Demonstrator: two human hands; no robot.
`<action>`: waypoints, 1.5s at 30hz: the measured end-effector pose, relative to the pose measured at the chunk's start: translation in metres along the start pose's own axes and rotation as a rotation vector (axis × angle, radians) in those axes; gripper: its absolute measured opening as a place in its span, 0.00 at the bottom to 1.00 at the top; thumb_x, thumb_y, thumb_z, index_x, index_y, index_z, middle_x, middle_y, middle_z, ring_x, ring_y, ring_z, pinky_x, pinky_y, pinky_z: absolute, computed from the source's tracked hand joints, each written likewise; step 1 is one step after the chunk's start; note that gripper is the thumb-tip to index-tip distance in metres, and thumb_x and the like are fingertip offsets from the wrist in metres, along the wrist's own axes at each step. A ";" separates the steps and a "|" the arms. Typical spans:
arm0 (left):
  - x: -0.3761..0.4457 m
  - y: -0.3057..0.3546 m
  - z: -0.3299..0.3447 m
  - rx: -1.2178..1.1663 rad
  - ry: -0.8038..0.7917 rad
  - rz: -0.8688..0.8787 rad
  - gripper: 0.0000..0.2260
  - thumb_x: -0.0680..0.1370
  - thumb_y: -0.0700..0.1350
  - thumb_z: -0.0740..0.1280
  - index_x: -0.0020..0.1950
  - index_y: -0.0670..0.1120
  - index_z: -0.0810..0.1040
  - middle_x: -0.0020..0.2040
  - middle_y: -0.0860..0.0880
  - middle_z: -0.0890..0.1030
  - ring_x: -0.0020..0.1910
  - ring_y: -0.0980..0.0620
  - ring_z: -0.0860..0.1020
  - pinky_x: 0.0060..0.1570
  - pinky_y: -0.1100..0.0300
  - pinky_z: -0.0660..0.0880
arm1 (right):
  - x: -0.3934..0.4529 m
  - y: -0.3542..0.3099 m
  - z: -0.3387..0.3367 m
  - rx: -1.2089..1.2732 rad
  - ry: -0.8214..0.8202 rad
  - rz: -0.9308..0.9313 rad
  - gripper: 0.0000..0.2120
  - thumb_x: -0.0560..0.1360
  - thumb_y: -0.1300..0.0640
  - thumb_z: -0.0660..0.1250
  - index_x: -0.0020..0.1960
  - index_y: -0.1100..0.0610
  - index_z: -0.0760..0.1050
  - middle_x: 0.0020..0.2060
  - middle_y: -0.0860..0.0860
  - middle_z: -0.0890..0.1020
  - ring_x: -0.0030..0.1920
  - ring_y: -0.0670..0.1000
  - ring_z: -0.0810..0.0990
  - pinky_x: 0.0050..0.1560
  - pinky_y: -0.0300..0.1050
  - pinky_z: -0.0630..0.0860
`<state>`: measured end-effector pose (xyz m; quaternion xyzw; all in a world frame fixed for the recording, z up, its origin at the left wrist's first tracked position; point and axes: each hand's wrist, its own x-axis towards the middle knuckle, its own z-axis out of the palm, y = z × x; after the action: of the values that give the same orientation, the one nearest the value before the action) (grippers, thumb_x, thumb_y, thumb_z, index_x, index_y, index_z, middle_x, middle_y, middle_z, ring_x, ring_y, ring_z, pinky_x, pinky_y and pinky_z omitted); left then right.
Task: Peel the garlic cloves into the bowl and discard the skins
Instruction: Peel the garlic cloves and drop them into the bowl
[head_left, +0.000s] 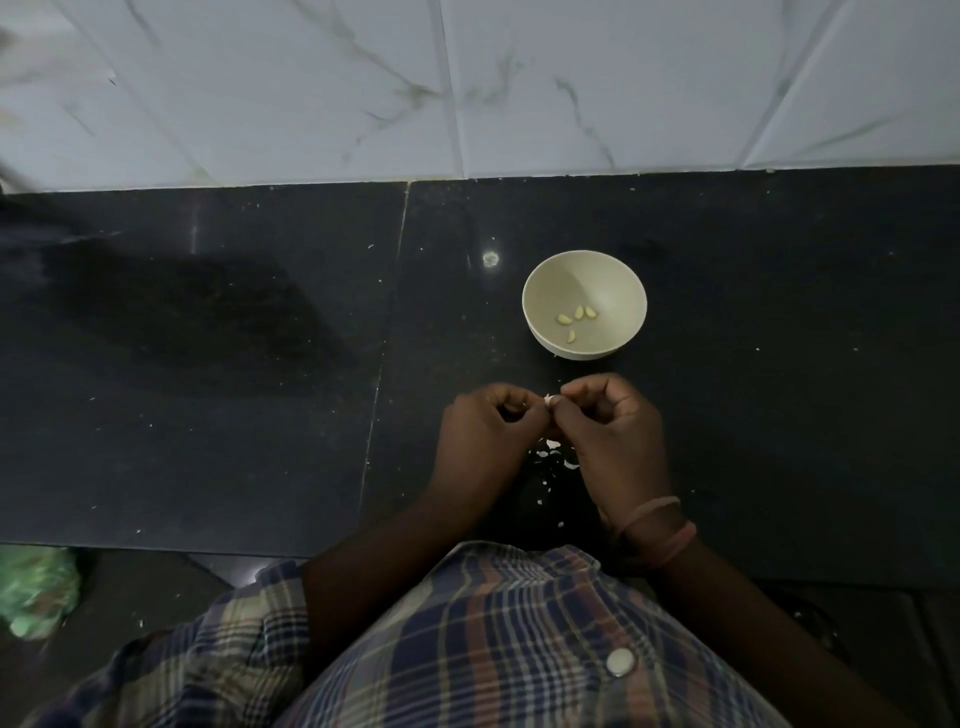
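A pale green bowl (540, 291) stands on the black counter (208, 389) just beyond my hands, with several peeled garlic cloves (576, 318) lying in its bottom. My left hand (485, 441) and my right hand (615, 441) meet in front of the bowl, fingers curled. Between their fingertips they pinch a small garlic clove (550, 400), of which only a white tip shows. Loose white garlic skins (555, 453) lie scattered on the counter below and between my hands.
A white marbled tile wall (519, 88) rises behind the counter. A seam (387, 338) splits the counter left of the bowl. A green plastic bag (36, 592) sits low at the left, past the counter's front edge. My checked shirt fills the foreground.
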<state>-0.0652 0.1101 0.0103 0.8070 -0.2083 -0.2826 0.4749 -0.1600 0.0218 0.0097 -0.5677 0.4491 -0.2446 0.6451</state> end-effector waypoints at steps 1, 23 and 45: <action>0.000 0.000 0.000 0.031 0.005 0.009 0.04 0.75 0.47 0.73 0.41 0.50 0.85 0.34 0.55 0.85 0.31 0.62 0.81 0.31 0.65 0.73 | 0.000 0.000 0.000 -0.001 0.000 -0.002 0.04 0.74 0.67 0.73 0.47 0.60 0.81 0.39 0.57 0.86 0.41 0.55 0.87 0.43 0.48 0.84; 0.007 0.001 -0.002 0.129 -0.042 0.010 0.05 0.76 0.45 0.71 0.39 0.50 0.82 0.31 0.57 0.82 0.27 0.66 0.75 0.28 0.72 0.67 | 0.001 -0.003 -0.005 0.062 -0.045 0.061 0.07 0.76 0.69 0.70 0.53 0.63 0.77 0.39 0.59 0.86 0.35 0.52 0.85 0.35 0.43 0.82; 0.012 -0.005 -0.004 -0.227 -0.060 -0.148 0.05 0.78 0.44 0.70 0.42 0.46 0.82 0.34 0.50 0.83 0.33 0.54 0.79 0.40 0.54 0.77 | 0.006 0.006 -0.004 0.280 -0.085 0.170 0.06 0.77 0.70 0.68 0.51 0.63 0.81 0.37 0.54 0.86 0.38 0.49 0.84 0.43 0.42 0.84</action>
<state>-0.0531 0.1077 0.0047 0.7524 -0.1287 -0.3625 0.5347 -0.1614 0.0165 0.0026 -0.4420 0.4294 -0.2251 0.7547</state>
